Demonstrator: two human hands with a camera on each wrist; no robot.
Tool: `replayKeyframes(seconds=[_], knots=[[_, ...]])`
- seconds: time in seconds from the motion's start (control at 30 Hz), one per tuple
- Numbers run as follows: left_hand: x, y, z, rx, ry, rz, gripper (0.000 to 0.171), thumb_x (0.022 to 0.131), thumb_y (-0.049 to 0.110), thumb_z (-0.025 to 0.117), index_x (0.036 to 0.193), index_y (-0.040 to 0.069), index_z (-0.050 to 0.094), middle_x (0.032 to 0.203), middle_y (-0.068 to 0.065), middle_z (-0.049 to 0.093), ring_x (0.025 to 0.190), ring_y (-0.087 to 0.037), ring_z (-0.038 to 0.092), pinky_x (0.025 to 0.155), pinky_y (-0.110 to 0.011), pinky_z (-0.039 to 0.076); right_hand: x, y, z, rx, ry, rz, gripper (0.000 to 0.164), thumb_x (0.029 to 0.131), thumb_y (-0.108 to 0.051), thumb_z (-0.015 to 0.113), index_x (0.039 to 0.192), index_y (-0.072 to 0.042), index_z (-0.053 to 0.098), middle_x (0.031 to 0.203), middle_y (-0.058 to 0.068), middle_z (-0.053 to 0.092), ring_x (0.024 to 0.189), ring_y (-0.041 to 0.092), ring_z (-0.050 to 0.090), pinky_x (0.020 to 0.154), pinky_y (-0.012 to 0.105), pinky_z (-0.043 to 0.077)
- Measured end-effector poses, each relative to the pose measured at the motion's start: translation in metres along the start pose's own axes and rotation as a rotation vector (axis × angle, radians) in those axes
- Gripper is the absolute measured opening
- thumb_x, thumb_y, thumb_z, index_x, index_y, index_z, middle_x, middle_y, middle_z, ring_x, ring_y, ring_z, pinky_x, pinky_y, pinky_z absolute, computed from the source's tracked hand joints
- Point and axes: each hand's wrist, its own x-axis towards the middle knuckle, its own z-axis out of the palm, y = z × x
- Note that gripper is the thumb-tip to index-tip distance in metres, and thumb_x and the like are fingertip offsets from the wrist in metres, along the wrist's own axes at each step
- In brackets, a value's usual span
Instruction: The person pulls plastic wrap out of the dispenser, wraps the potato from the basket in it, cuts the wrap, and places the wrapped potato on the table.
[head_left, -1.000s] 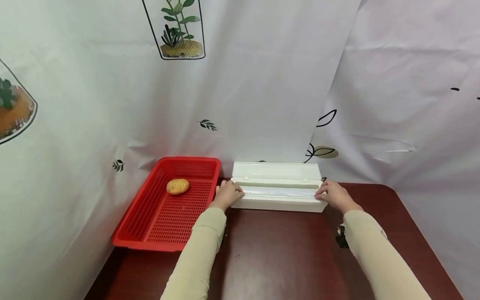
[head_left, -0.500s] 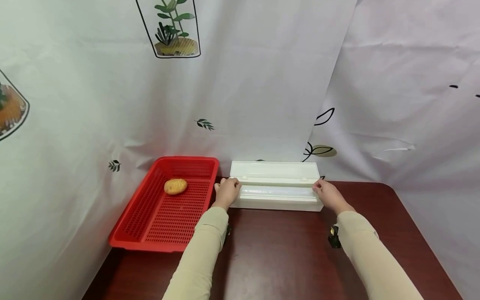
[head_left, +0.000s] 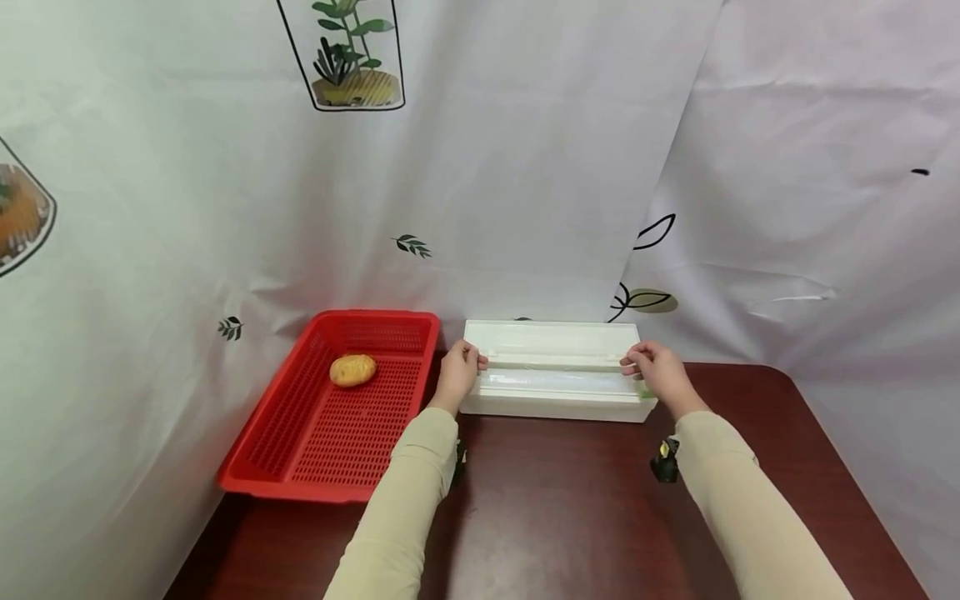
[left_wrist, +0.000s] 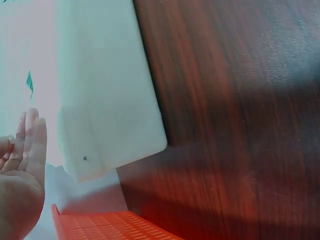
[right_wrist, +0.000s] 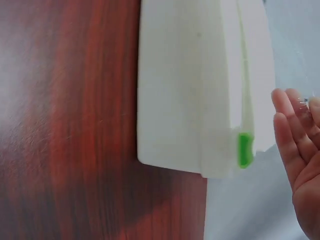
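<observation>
A long white cling film dispenser (head_left: 558,407) lies on the table with its lid (head_left: 551,337) raised at the back. Inside it shows a shiny roll of cling film (head_left: 558,382). Over the dispenser's left end, my left hand (head_left: 459,373) pinches clear cling film; a crinkled bit shows between thumb and fingers in the left wrist view. My right hand (head_left: 662,372) pinches the film at the right end, where a glint shows at the fingertips in the right wrist view. A green slider (right_wrist: 245,150) sits on the dispenser's right end.
A red plastic basket (head_left: 258,471) stands left of the dispenser, close beside my left forearm. One potato (head_left: 352,370) lies in it. The brown table (head_left: 555,508) reaches back to a printed white cloth (head_left: 525,183).
Both hands have risen from the dispenser's front edge toward its lid, fingertips pinched together. The green slider at the right end has come into sight. The basket and potato stay in place.
</observation>
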Motion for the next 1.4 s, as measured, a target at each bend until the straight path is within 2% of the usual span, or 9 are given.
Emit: replayKeyframes(seconds=[0.13,0.3,0.53,0.6,0.77,0.83,1.03,1.2,1.4], knots=[[0.002,0.008,-0.005,-0.060,0.020,-0.001,0.012,0.098,0.010,0.043,0.099,0.001,0.052,0.093,-0.011,0.067,0.087,-0.020,0.065,0.076,-0.033,0.048,0.002,-0.005,-0.006,0.052,0.050,-0.008,0.026,0.099,-0.012,0.043,0.108,0.010,0.052,0.100,0.025,0.062,0.083,0.017,0.065,0.081,0.038,0.050],[0.004,0.017,-0.014,-0.123,0.029,0.023,0.012,0.098,0.009,0.043,0.100,0.000,0.051,0.096,-0.013,0.066,0.092,-0.023,0.064,0.080,-0.034,0.048,0.004,-0.018,-0.013,0.041,0.082,-0.037,0.027,0.098,-0.013,0.046,0.109,0.011,0.053,0.100,0.024,0.063,0.077,0.005,0.061,0.081,0.036,0.050],[0.005,0.037,-0.028,-0.208,0.012,0.089,0.012,0.098,0.006,0.043,0.100,-0.003,0.050,0.099,-0.018,0.065,0.094,-0.027,0.064,0.086,-0.032,0.048,0.003,-0.039,-0.027,-0.016,0.119,-0.063,0.027,0.097,-0.017,0.047,0.108,0.007,0.054,0.102,0.023,0.064,0.090,0.025,0.064,0.069,0.018,0.048],[0.004,0.043,-0.032,-0.213,0.008,0.095,0.013,0.098,0.007,0.043,0.100,-0.003,0.050,0.100,-0.018,0.065,0.094,-0.027,0.064,0.087,-0.032,0.048,0.002,-0.045,-0.030,-0.014,0.124,-0.074,0.026,0.098,-0.016,0.047,0.107,0.007,0.054,0.103,0.023,0.063,0.089,0.022,0.065,0.072,0.019,0.049],[0.005,0.058,-0.043,-0.225,0.014,0.120,0.014,0.098,0.009,0.043,0.100,-0.002,0.051,0.101,-0.018,0.064,0.095,-0.027,0.064,0.087,-0.031,0.047,0.002,-0.059,-0.040,0.001,0.142,-0.117,0.025,0.098,-0.015,0.046,0.105,0.007,0.053,0.102,0.023,0.062,0.081,0.007,0.062,0.083,0.034,0.049],[0.006,0.064,-0.048,-0.224,0.019,0.136,0.014,0.098,0.010,0.043,0.099,-0.002,0.051,0.101,-0.019,0.065,0.095,-0.027,0.064,0.087,-0.031,0.047,0.002,-0.066,-0.044,0.005,0.154,-0.136,0.025,0.098,-0.016,0.046,0.104,0.007,0.053,0.102,0.023,0.062,0.079,0.002,0.060,0.084,0.036,0.048],[0.009,0.084,-0.059,-0.288,0.033,0.197,0.014,0.097,0.006,0.043,0.099,-0.006,0.050,0.102,-0.024,0.063,0.095,-0.032,0.063,0.086,-0.030,0.048,0.002,-0.088,-0.057,-0.020,0.199,-0.180,0.026,0.097,-0.018,0.048,0.103,0.006,0.055,0.100,0.022,0.064,0.076,-0.004,0.058,0.074,0.017,0.047],[0.010,0.104,-0.068,-0.328,0.041,0.244,0.013,0.097,0.004,0.043,0.099,-0.007,0.048,0.103,-0.027,0.062,0.095,-0.035,0.062,0.086,-0.029,0.048,0.000,-0.106,-0.070,-0.003,0.221,-0.220,0.026,0.096,-0.017,0.049,0.102,0.008,0.055,0.096,0.015,0.066,0.076,-0.004,0.058,0.070,0.013,0.045],[0.013,0.126,-0.078,-0.376,0.075,0.300,0.011,0.096,0.001,0.044,0.096,-0.008,0.049,0.101,-0.029,0.062,0.091,-0.033,0.064,0.084,-0.029,0.049,-0.005,-0.129,-0.084,-0.003,0.244,-0.234,0.026,0.096,-0.020,0.050,0.103,0.005,0.054,0.085,-0.006,0.067,0.073,-0.010,0.057,0.072,0.012,0.044]])
